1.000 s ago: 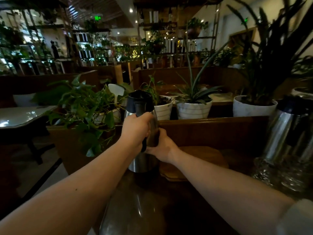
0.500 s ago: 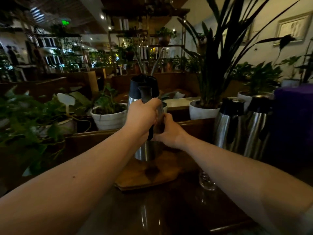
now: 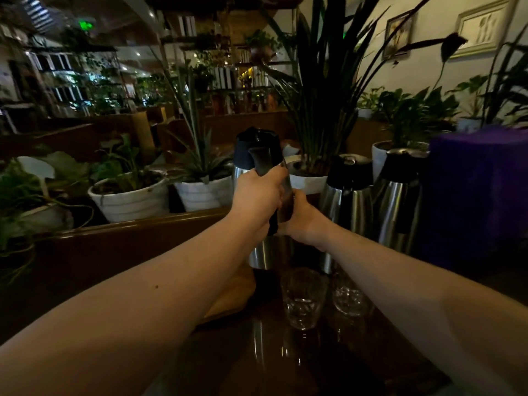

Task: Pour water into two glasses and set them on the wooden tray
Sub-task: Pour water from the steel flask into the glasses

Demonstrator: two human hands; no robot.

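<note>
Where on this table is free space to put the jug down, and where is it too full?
Free: the dark tabletop nearest the person, between the two forearms and in front of the glasses. Part of the wooden tray, left of the glasses, shows bare too. Crowded: the right rear, where two steel flasks stand close behind the glasses. Both hands, left and right, hold the jug.
</note>
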